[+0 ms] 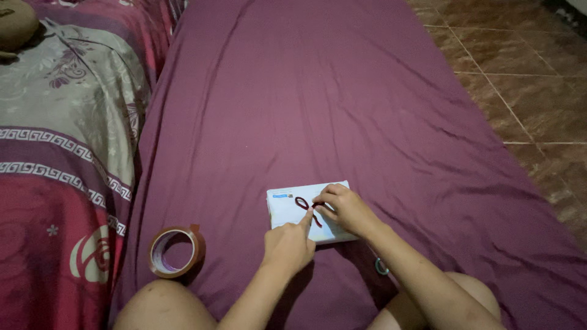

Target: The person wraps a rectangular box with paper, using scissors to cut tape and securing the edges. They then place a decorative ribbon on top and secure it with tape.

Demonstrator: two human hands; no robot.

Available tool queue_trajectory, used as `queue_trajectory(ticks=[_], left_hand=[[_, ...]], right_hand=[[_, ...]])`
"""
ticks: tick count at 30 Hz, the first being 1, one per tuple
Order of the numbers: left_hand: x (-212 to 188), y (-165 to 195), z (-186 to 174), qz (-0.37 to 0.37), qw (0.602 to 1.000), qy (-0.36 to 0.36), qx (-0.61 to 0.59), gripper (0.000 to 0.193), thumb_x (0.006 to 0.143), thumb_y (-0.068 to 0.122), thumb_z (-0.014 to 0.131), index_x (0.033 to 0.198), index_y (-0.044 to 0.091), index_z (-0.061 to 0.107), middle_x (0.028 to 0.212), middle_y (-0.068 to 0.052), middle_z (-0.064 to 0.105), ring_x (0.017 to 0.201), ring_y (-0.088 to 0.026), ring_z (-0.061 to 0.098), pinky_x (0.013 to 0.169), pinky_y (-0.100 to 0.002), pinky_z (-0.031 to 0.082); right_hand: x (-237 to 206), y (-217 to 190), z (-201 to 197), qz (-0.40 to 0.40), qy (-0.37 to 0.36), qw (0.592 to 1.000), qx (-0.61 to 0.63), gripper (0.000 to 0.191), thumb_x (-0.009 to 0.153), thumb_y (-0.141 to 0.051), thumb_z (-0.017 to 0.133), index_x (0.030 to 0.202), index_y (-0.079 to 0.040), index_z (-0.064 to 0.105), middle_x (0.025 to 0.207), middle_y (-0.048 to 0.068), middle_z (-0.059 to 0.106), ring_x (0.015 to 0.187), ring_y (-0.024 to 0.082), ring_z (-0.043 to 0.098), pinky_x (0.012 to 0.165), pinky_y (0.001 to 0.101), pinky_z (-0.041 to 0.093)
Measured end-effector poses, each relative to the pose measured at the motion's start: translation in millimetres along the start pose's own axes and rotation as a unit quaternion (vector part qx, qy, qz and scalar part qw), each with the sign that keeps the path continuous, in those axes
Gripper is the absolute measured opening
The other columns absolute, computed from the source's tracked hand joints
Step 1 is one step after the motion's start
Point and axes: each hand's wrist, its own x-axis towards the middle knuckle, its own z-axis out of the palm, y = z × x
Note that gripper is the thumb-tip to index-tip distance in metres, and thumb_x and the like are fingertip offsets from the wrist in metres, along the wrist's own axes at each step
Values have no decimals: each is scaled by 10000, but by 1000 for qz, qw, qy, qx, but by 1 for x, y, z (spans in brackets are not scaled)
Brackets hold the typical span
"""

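Observation:
A small white box point(287, 211) lies on the purple bed sheet point(318, 104) in front of my knees. On its top sits a dark red ribbon bow point(304, 205). My left hand point(288, 244) presses its index fingertip down on the bow's middle. My right hand point(343, 206) pinches the right side of the bow between thumb and fingers. Part of the box is hidden under my right hand.
A roll of brown tape point(176, 250) stands tilted on the sheet by my left knee. A small ring-shaped object point(381, 267) peeks out under my right forearm. A patterned red and grey blanket point(61, 153) lies at the left; brown floor tiles point(526, 73) at the right.

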Motion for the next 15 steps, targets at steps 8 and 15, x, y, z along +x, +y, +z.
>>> queue_trajectory(ticks=[8, 15], left_hand=[[3, 7, -1, -38, 999, -27, 0, 738, 826, 243, 631, 1538, 210, 438, 852, -163, 736, 804, -338, 729, 733, -471, 575], [2, 8, -2, -44, 998, -42, 5, 740, 840, 269, 632, 1545, 206, 418, 861, -155, 738, 816, -336, 727, 735, -475, 575]], right_hand=[[-16, 2, 20, -87, 72, 986, -124, 195, 827, -127, 726, 1010, -69, 759, 894, 81, 685, 867, 273, 668, 720, 398, 558], [-19, -19, 13, -40, 185, 977, -98, 212, 832, -137, 726, 1031, -67, 749, 955, 86, 688, 893, 283, 658, 760, 410, 545]])
